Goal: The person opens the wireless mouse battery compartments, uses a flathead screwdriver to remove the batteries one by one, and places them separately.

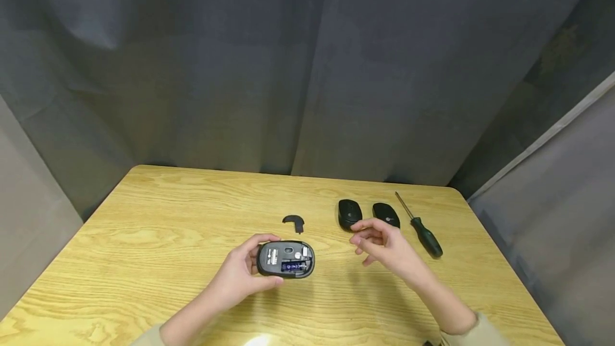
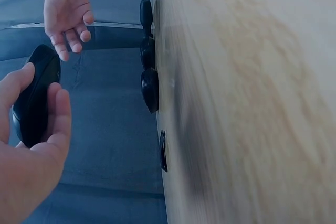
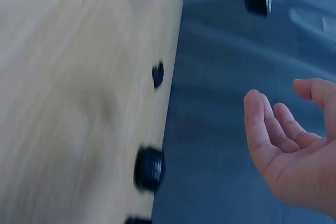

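My left hand (image 1: 238,270) grips a black computer mouse (image 1: 269,267) by its left end, underside turned up toward the head camera. Its battery bay is uncovered, and a dark blue battery (image 1: 293,266) lies in it beside a small white piece. In the left wrist view the thumb and fingers wrap the edges of the mouse (image 2: 35,98). My right hand (image 1: 384,244) hovers to the right with loosely bent fingers and holds nothing. The right wrist view shows that hand (image 3: 294,150) with thumb and fingers apart. A curved black cover (image 1: 294,222) lies on the table behind the held mouse.
Two more black mice, one nearer the middle (image 1: 349,213) and one farther right (image 1: 386,214), rest on the wooden table (image 1: 158,218) behind my right hand. A screwdriver (image 1: 425,236) with a dark green handle lies beside them. Grey curtains (image 1: 230,68) hang behind the table.
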The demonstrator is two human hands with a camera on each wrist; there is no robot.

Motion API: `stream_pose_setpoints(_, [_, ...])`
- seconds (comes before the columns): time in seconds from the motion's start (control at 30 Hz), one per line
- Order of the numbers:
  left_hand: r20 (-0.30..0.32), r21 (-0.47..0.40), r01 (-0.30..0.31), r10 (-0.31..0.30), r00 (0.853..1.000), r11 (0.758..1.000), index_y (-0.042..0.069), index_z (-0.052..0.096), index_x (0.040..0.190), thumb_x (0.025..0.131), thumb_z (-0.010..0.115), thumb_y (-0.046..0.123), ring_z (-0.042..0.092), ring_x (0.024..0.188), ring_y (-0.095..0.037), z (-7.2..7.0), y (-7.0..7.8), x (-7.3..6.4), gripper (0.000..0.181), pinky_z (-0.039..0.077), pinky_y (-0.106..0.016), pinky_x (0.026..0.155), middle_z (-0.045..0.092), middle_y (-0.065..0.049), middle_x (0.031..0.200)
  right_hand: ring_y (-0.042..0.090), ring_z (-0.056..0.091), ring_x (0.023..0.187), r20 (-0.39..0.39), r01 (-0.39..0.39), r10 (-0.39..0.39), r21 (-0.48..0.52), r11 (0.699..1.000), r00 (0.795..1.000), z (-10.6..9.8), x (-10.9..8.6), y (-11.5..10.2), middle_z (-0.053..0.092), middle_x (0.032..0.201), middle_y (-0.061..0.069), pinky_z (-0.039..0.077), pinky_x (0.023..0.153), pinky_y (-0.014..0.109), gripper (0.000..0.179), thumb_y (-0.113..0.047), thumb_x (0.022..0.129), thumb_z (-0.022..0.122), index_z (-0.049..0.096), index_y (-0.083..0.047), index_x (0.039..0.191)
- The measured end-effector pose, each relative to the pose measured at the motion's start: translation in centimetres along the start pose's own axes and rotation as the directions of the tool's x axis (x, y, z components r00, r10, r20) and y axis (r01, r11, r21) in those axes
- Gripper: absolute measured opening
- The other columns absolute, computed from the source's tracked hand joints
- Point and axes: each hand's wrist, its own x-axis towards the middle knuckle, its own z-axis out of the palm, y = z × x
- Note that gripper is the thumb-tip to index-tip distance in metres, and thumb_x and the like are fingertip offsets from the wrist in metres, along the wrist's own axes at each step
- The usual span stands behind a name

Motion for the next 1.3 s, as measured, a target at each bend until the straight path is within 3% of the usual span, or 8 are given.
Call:
stream_pose_setpoints(0.27, [-0.042, -0.018, 0.031, -0.032, 0.999, 0.999, 0.011, 0.047, 0.132, 0.065, 0.082, 0.003, 0.065, 0.094, -0.027, -0.8, 0.2, -0.4, 0.077, 0.057, -0.029, 0.079, 0.058, -0.022, 0.118, 0.018, 0.064, 0.083, -0.167, 0.053, -0.102, -0.271, 0.961, 0.981, -3.7, 0.1, 1.6, 0.066, 0.102, 0.012, 0.057, 0.06, 0.03, 0.027, -0.021, 0.09, 0.065, 0.06, -0.008, 0.113])
stream_pose_setpoints(0.5, [-0.029, -0.054, 0.02, -0.021, 0.999, 0.998, 0.007, 0.043, 0.134, 0.067, 0.081, 0.002, 0.065, 0.097, -0.026, -1.3, -0.1, -0.5, 0.078, 0.056, -0.03, 0.081, 0.056, -0.025, 0.121, 0.014, 0.061, 0.082, -0.29, 0.011, -0.199, -0.54, 0.842, 0.936, -5.9, 0.0, 2.8, 0.068, 0.1, 0.007, 0.051, 0.064, 0.022, 0.027, -0.019, 0.088, 0.068, 0.062, -0.009, 0.112])
stream_pose_setpoints(0.63, [-0.031, -0.06, 0.018, -0.02, 0.999, 0.998, 0.007, 0.043, 0.134, 0.066, 0.08, -0.001, 0.065, 0.099, -0.027, -1.5, -0.1, -0.4, 0.078, 0.056, -0.03, 0.082, 0.056, -0.025, 0.122, 0.022, 0.062, 0.086, -0.318, -0.015, -0.199, -0.563, 0.826, 0.927, -7.1, 0.2, 3.8, 0.066, 0.102, 0.012, 0.055, 0.069, 0.028, 0.031, -0.017, 0.087, 0.068, 0.06, -0.006, 0.115])
stream_pose_setpoints(0.87, [-0.033, -0.052, 0.022, -0.024, 0.999, 0.998, 0.011, 0.045, 0.132, 0.067, 0.079, -0.005, 0.064, 0.1, -0.029, -1.8, 0.0, -0.4, 0.075, 0.056, -0.029, 0.082, 0.055, -0.025, 0.122, 0.035, 0.06, 0.096, -0.323, -0.041, -0.187, -0.585, 0.81, 0.928, -9.0, 0.7, 6.5, 0.062, 0.112, 0.018, 0.051, 0.077, 0.05, 0.043, -0.019, 0.086, 0.069, 0.054, -0.004, 0.124])
stream_pose_setpoints(1.1, [-0.025, -0.063, 0.034, -0.036, 0.999, 0.997, 0.006, 0.042, 0.134, 0.068, 0.08, -0.001, 0.064, 0.1, -0.029, -1.9, 0.0, -0.4, 0.077, 0.056, -0.029, 0.082, 0.054, -0.026, 0.123, 0.039, 0.057, 0.099, -0.331, -0.035, -0.212, -0.606, 0.794, 0.92, -10.7, 1.0, 9.4, 0.061, 0.114, 0.021, 0.047, 0.08, 0.055, 0.047, -0.02, 0.084, 0.071, 0.055, -0.001, 0.123])
stream_pose_setpoints(1.3, [-0.029, -0.059, 0.029, -0.031, 0.999, 0.998, 0.006, 0.042, 0.133, 0.067, 0.081, 0.001, 0.064, 0.099, -0.029, -1.9, 0.1, -0.4, 0.076, 0.056, -0.03, 0.081, 0.055, -0.025, 0.122, 0.042, 0.055, 0.104, -0.344, -0.101, -0.133, -0.586, 0.804, 0.93, -12.2, 1.1, 11.7, 0.058, 0.119, 0.025, 0.046, 0.084, 0.055, 0.051, -0.023, 0.086, 0.069, 0.052, 0.001, 0.127])
